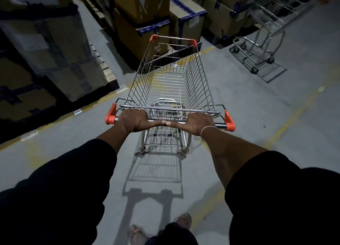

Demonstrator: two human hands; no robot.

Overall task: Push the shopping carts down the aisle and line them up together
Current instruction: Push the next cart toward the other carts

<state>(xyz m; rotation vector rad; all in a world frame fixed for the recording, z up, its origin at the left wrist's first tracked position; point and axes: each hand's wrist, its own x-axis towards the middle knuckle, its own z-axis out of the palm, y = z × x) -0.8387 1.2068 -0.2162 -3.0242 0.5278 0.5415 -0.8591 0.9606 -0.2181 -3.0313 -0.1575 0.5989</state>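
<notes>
Both hands on handle bar of shopping cart [171,82]. Left hand [135,120] and right hand [197,123]: fingers [195,116] curled tight over bar, thumbs meeting at centre. Even two-point grip likely keeps steering straight. Basket just beyond fingers, empty. Second cart [265,31] parked well ahead, right of fingers, beside cardboard boxes [185,22]; basket contents cannot tell. Carts not yet lined up.

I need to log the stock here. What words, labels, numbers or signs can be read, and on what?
None can be read.
White labels on the cardboard boxes: too blurred.
White tag on the floor beside the left pallet: too small.
Shopping cart: no visible branding.
</notes>
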